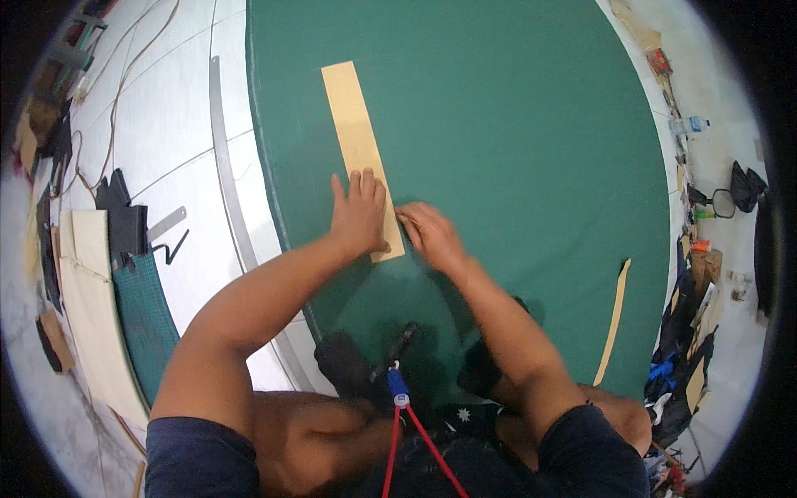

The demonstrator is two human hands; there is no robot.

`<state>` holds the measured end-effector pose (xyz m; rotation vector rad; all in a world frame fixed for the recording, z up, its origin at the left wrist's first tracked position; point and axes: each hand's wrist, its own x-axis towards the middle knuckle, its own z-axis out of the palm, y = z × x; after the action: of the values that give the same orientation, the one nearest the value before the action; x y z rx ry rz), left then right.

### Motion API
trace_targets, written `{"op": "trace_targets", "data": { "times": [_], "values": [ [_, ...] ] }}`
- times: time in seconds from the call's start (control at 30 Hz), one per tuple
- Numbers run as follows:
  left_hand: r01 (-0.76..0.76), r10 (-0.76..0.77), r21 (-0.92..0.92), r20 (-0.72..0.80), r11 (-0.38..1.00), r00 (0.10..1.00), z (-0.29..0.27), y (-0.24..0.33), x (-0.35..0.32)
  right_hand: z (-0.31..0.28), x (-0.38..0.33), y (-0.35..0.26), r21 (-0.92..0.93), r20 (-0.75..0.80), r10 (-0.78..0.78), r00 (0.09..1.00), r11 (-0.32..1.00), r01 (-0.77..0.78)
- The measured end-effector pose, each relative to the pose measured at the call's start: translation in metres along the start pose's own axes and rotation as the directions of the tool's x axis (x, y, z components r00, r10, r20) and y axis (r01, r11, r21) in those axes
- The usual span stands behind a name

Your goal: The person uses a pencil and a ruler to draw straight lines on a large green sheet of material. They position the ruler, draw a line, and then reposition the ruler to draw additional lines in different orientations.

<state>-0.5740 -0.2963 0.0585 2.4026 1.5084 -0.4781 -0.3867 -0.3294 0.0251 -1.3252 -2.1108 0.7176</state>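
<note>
A long tan rectangular strip (pixel 350 112), like cardboard, lies flat on a wide green cloth (pixel 515 141). My left hand (pixel 361 213) rests on the strip's nearer half, fingers stretched out, thumb near its lower end. At the strip's right edge is my right hand (pixel 429 232), its fingers pinched together against the cloth. Whatever may be between those fingertips is too small to make out. Both forearms reach up from the lower edge of the picture.
Left of the cloth, a long metal ruler (pixel 224 166) lies on white floor tiles. Further left are a green cutting mat (pixel 145 299), a folded cream cloth (pixel 87 274) and black pieces (pixel 124 216). A narrow tan strip (pixel 614 319) lies at right; clutter and a plastic bottle (pixel 689 125) line the wall.
</note>
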Motion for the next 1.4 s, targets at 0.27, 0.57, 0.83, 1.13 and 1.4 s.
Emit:
{"op": "trace_targets", "data": {
  "times": [0.27, 0.57, 0.83, 1.13, 1.4],
  "values": [
    [0.003, -0.003, -0.007, 0.004, 1.0, 1.0, -0.001, -0.003, -0.001, -0.02, -0.04, -0.016, -0.08, 0.304, -0.034, 0.952, 0.995, 0.061],
    [0.0, 0.001, -0.023, 0.036, 1.0, 0.999, -0.002, -0.005, 0.001, -0.024, -0.047, -0.017, -0.08, 0.312, -0.014, 0.95, 0.996, 0.041],
    [0.005, -0.003, -0.091, 0.018, 0.996, 1.0, 0.002, -0.01, -0.002, -0.024, -0.04, -0.019, -0.095, 0.29, -0.024, 0.957, 0.994, 0.054],
    [-0.021, 0.022, 0.035, -0.027, 0.999, 0.999, -0.001, -0.011, 0.0, -0.001, 0.075, 0.011, -0.147, 0.177, 0.02, 0.984, 0.989, 0.006],
    [-0.03, 0.027, 0.096, 0.031, 0.995, 0.999, -0.006, -0.009, 0.002, 0.01, 0.192, 0.029, -0.183, 0.105, 0.007, 0.994, 0.983, 0.012]
  ]
}}
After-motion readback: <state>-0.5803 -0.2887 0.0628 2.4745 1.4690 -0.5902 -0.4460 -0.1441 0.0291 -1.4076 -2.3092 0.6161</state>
